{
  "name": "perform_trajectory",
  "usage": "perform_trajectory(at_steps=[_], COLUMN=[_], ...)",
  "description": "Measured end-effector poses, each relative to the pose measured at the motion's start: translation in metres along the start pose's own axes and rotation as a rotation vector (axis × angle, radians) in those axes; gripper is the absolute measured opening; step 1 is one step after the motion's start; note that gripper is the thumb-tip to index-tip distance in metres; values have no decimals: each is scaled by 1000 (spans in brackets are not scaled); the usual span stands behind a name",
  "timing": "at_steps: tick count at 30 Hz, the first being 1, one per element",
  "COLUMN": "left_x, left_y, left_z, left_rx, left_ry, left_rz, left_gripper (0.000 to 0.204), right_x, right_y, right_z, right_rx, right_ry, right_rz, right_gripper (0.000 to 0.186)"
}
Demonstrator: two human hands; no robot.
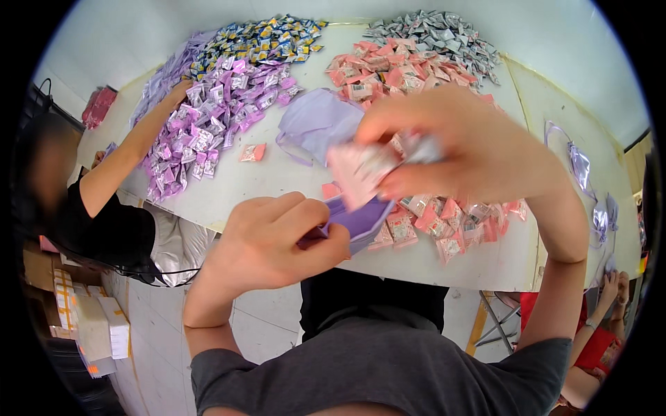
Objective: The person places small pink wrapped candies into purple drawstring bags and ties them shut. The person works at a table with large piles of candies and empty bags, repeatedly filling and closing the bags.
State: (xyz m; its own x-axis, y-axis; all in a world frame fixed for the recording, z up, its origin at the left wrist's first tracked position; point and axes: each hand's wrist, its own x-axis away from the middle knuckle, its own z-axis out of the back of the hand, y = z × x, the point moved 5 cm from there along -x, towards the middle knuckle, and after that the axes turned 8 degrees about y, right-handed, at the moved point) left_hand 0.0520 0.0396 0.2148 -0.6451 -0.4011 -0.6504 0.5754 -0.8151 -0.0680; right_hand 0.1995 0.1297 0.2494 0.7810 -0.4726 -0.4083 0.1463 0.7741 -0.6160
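My left hand (267,243) is closed on the rim of a small lavender pouch (368,227), whose mouth faces up. Above it my right hand (472,152), blurred by motion, grips several small packets; a pink packet (357,170) points down at the pouch's mouth, and a greyish one shows by the fingertips. Loose pink packets (451,229) lie under and beside my right hand. Just beyond the pouch, flat lavender fabric pouches (316,121) rest on the white table (267,177). A single pink packet (253,152) sits to their left.
Heaps of purple packets (208,118), blue-yellow packets (257,38), pink packets (388,66) and silver-grey packets (437,41) cover the far table. At left a co-worker's arm (132,163) reaches toward stacked lavender pouches (163,83). Another person's hands (610,295) show at right, near filled pouches (579,166).
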Motion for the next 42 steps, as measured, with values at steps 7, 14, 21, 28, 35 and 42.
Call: perform_trajectory(at_steps=[7, 14, 21, 28, 35, 42], left_x=[10, 14, 29, 57, 81, 139], left_y=[14, 24, 17, -5, -12, -64], left_z=[-4, -7, -16, -22, -10, -25], left_rx=[32, 145, 63, 82, 115, 423], left_ry=[98, 61, 5, 100, 220, 58], left_rz=[73, 133, 139, 411, 536, 1235], left_gripper=[25, 25, 22, 23, 25, 37], right_x=[-7, 13, 11, 38, 12, 18], right_y=[10, 10, 0, 43, 85, 82], right_z=[-58, -91, -51, -53, -92, -87], right_rx=[-19, -574, -144, 142, -7, -589], right_ry=[-728, -483, -341, 20, 76, -9], right_rz=[-592, -986, -957, -405, -377, -658], right_gripper=[24, 29, 41, 50, 24, 17])
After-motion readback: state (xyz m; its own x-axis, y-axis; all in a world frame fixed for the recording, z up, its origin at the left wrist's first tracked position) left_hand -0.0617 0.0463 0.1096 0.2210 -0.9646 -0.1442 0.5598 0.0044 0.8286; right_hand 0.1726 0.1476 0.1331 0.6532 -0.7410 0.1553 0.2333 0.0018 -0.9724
